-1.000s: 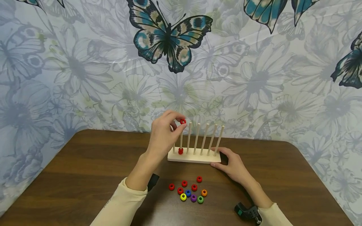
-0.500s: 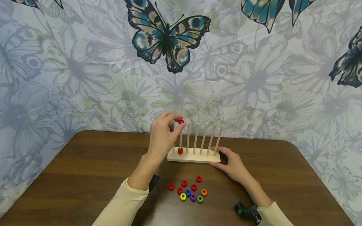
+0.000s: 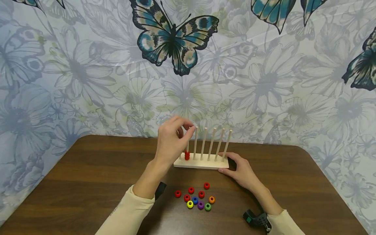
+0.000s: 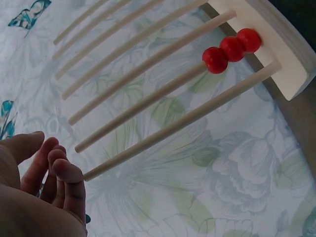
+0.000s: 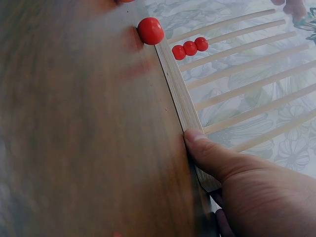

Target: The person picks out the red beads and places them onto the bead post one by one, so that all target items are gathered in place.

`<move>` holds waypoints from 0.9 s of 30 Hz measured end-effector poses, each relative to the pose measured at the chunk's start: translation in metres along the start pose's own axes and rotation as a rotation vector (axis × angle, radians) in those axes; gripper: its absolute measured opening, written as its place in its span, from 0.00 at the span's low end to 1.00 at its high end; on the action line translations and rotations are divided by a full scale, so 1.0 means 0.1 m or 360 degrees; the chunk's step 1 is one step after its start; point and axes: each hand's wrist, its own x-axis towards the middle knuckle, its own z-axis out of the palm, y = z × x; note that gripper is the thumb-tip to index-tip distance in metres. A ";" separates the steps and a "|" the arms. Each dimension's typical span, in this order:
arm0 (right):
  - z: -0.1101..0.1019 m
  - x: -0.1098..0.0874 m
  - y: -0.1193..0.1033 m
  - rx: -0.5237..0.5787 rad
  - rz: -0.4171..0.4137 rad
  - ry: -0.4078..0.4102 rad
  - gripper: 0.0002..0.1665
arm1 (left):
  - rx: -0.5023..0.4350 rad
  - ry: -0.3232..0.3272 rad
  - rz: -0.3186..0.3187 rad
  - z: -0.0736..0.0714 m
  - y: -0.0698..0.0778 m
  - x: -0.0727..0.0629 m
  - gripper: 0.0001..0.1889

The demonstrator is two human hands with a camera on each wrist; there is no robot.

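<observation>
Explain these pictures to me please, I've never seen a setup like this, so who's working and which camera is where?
There is no machine doing the work, just a person's bare left hand and right hand. The wide picture comes from a camera worn on the head, looking forward and down. The two smaller ones come from wrist cameras, one per hand. On the brown table stands a wooden base with seven upright pegs. Three stacked red beads sit on one peg. Nearer the person lie ten loose beads: five red, plus one each of blue, yellow, purple, green and orange. The left hand is up by the peg tops, holding nothing. The right hand grips one end of the base.
</observation>
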 end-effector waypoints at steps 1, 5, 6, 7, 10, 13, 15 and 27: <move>0.00 0.00 0.00 -0.0003 0.0002 -0.0001 0.35 | -0.0002 -0.0021 0.0019 0.01 0.00 -0.01 0.03; 0.00 -0.01 0.01 -0.0008 0.0009 -0.0006 0.35 | 0.0011 -0.0140 0.0062 0.06 -0.02 -0.05 0.04; 0.00 -0.01 0.01 -0.0006 0.0009 -0.0005 0.35 | 0.0021 -0.0176 0.0073 0.07 -0.02 -0.06 0.04; 0.00 -0.01 0.01 -0.0005 0.0008 -0.0004 0.35 | 0.0027 -0.0216 0.0076 0.08 -0.03 -0.07 0.05; 0.00 0.00 0.01 0.0003 -0.0002 -0.0001 0.34 | 0.0040 -0.0381 0.0075 0.08 -0.03 -0.08 0.05; -0.01 0.00 0.01 0.0008 -0.0016 -0.0001 0.34 | 0.0090 -0.0621 0.0085 0.09 -0.03 -0.10 0.06; -0.01 0.00 0.01 0.0005 -0.0022 -0.0001 0.34 | 0.0135 -0.0807 0.0099 0.10 -0.03 -0.11 0.05; 0.00 0.00 0.01 0.0026 -0.0016 -0.0007 0.34 | 0.0154 -0.1510 0.0025 0.23 -0.09 -0.21 0.03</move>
